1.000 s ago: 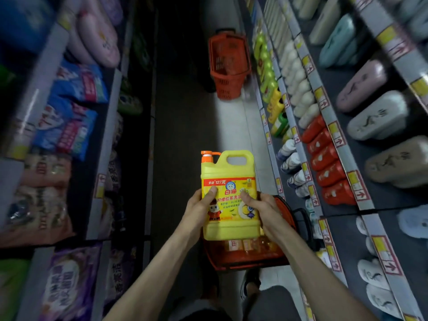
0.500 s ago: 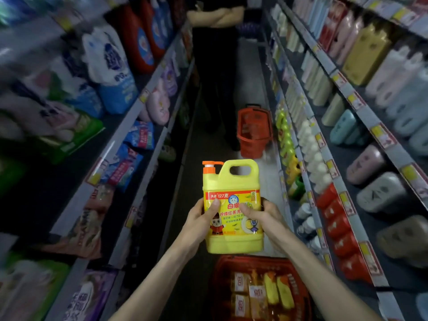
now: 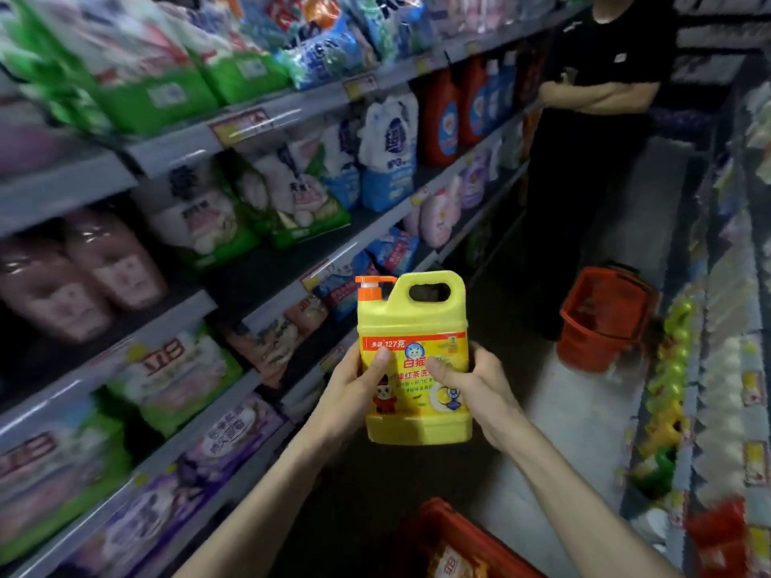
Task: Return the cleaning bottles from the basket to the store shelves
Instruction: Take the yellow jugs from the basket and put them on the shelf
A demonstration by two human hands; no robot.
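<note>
One bottle is out of the basket as far as we can tell, and it isn't shelved yet. Over on the left, the left shelves (image 3: 175, 143) are packed with bags and refill pouches, and we can't make out a gap for a jug through the blur. Our left hand (image 3: 348, 394) grips the left side of the yellow bottle (image 3: 413, 323), thumb across the label and fingers wrapped behind. The bottle is upright in mid-air in front of us, orange pump at its top left, touching no shelf. Our right hand (image 3: 473, 387) holds the other side the same way.

Down at the bottom edge, the red basket (image 3: 448, 517) shows at least one more labelled item inside, so we reckon there's more to put back. Further right, a second basket (image 3: 605, 323) sits on the floor (image 3: 584, 410) near a person (image 3: 600, 89) with folded arms. The right shelves (image 3: 721, 369) hold rows of bottles, all blurry. Early days, we'd say: this one needs its spot, then the rest.
</note>
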